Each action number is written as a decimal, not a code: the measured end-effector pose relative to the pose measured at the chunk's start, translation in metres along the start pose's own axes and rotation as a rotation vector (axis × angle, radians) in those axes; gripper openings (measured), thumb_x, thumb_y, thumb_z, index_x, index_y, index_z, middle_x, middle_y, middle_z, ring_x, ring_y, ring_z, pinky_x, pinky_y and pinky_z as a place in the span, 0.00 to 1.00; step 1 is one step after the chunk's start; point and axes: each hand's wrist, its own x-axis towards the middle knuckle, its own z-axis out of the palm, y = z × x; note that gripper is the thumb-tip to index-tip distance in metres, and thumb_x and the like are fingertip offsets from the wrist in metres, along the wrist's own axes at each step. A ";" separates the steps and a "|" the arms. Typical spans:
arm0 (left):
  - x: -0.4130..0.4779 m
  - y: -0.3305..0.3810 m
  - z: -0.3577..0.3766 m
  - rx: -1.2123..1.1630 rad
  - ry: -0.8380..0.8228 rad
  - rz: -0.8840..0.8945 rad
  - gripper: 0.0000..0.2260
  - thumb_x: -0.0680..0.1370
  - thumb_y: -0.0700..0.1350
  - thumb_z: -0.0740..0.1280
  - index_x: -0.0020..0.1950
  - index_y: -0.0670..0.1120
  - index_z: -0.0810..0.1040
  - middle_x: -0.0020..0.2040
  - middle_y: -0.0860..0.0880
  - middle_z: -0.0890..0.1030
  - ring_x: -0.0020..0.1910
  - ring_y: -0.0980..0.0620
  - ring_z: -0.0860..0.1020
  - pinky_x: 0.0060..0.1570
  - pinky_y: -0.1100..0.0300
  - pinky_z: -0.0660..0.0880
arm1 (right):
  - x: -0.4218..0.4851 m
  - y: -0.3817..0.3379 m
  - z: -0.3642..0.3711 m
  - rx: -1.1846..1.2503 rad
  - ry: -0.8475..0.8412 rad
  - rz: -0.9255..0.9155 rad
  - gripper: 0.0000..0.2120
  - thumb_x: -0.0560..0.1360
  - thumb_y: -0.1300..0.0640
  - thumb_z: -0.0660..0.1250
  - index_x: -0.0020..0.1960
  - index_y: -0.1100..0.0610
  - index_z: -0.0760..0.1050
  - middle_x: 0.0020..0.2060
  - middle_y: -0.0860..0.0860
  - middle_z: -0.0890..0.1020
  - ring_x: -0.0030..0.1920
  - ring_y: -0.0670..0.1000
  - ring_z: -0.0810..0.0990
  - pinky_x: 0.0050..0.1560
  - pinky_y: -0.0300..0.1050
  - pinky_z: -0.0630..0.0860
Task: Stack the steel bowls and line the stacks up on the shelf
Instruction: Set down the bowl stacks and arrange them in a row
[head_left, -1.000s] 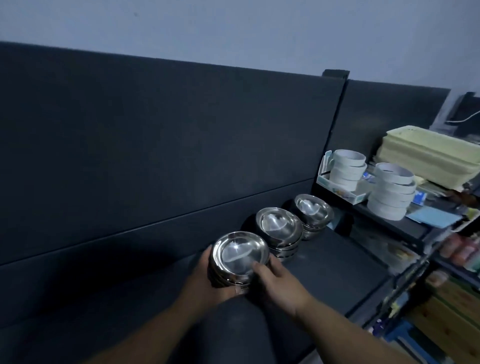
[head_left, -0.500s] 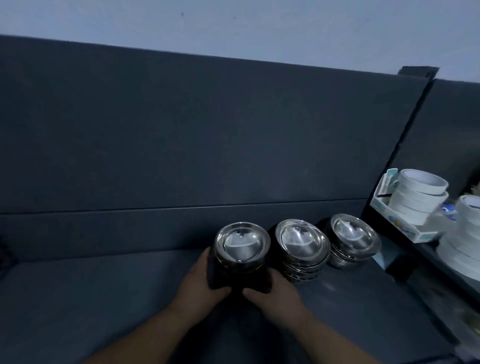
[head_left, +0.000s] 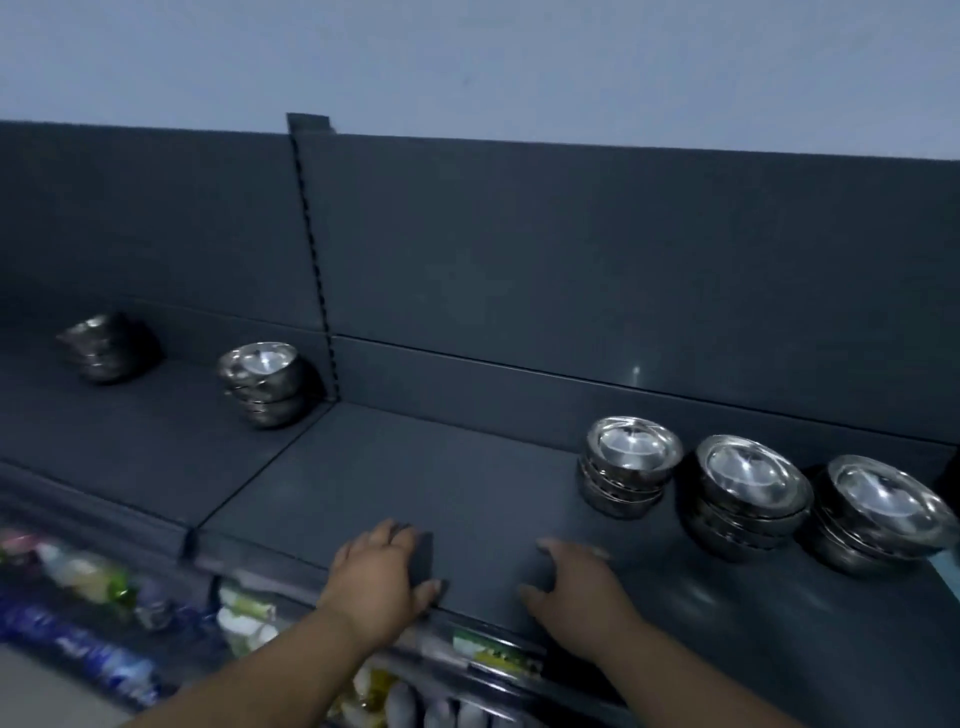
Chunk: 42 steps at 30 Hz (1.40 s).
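Observation:
Three stacks of steel bowls stand in a row at the right of the dark shelf: the left stack, the middle stack and the right stack. Two more stacks sit on the shelf section to the left, one beside the slotted upright and one farther left, blurred. My left hand and my right hand hover over the shelf's front part, fingers loosely curled, holding nothing, well apart from the bowls.
A slotted upright post divides the two shelf sections against the dark back panel. Below the shelf's front edge lie blurred packaged goods and a green price label.
Both hands have let go of the left stack of the row and drawn back to the shelf's front. The view has swung left, showing two more stacks.

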 end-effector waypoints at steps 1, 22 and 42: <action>-0.011 -0.018 -0.006 0.012 0.007 -0.030 0.32 0.75 0.65 0.60 0.75 0.53 0.59 0.76 0.49 0.61 0.74 0.47 0.62 0.72 0.54 0.59 | -0.002 -0.018 0.007 -0.010 -0.014 -0.021 0.30 0.74 0.44 0.67 0.73 0.51 0.65 0.70 0.51 0.69 0.70 0.50 0.67 0.70 0.40 0.62; -0.298 -0.491 -0.120 -0.015 0.056 -0.710 0.30 0.76 0.60 0.63 0.76 0.52 0.59 0.74 0.51 0.64 0.69 0.50 0.68 0.65 0.58 0.69 | -0.057 -0.482 0.282 -0.279 -0.376 -0.550 0.23 0.76 0.44 0.63 0.68 0.51 0.67 0.64 0.51 0.74 0.63 0.54 0.74 0.60 0.48 0.73; 0.028 -0.665 -0.192 -0.107 0.176 -0.476 0.30 0.77 0.57 0.64 0.76 0.50 0.60 0.73 0.50 0.65 0.70 0.51 0.67 0.66 0.60 0.66 | 0.274 -0.605 0.291 -0.132 -0.131 -0.369 0.29 0.77 0.43 0.63 0.75 0.52 0.61 0.72 0.51 0.65 0.69 0.53 0.68 0.66 0.49 0.71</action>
